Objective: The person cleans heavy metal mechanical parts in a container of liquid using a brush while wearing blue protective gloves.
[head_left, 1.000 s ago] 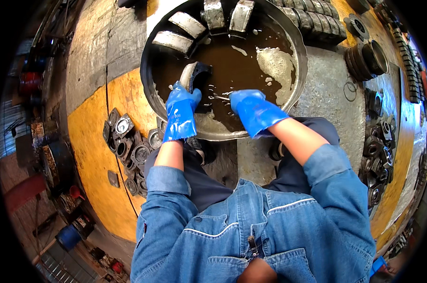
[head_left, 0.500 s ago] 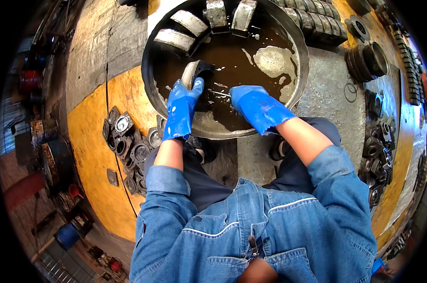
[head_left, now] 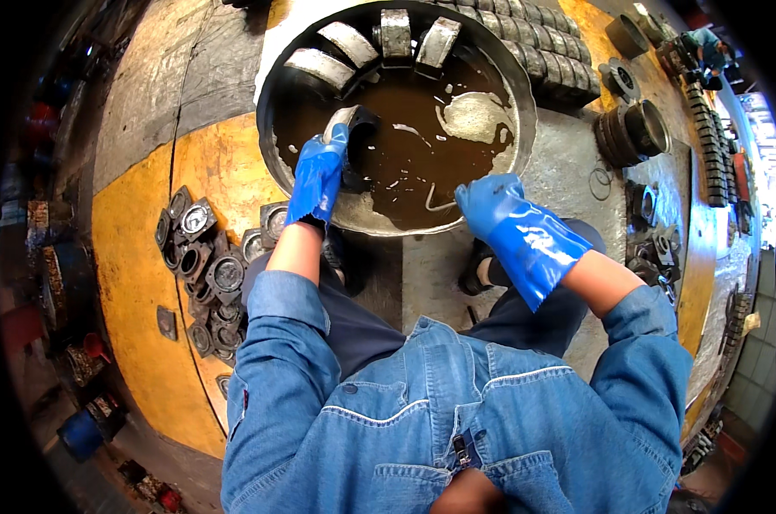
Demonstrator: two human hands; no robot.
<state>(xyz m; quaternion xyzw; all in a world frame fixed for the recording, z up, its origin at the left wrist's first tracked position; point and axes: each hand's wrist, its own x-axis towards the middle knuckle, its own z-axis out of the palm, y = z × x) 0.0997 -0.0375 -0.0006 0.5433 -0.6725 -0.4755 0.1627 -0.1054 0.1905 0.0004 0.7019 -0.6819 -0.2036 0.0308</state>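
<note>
A large round metal basin [head_left: 528, 128] of dark brown liquid stands between my legs. In its left part my left hand [head_left: 318, 178], in a blue rubber glove, grips a thick curved metal piece [head_left: 343, 117] with a pale outer face and a dark hollow side. Over the basin's near right rim, my right hand [head_left: 494, 204], also blue-gloved, is closed round a thin bent metal rod [head_left: 432, 202]. The rod's hooked end is over the liquid, apart from the metal piece. Several similar curved metal pieces [head_left: 396, 38] lean along the basin's far wall.
Pale foam [head_left: 476, 116] floats at the right in the basin. Dark metal flange parts [head_left: 225, 276] are heaped on the floor at left. Rows of dark blocks [head_left: 552, 64] lie beyond the basin. Metal rings [head_left: 632, 133] stand at right; another person [head_left: 710, 53] is far off.
My right hand has drawn back toward the near right with the rod, away from the metal piece. My left hand still holds the piece, which appears more turned. The view has shifted slightly.
</note>
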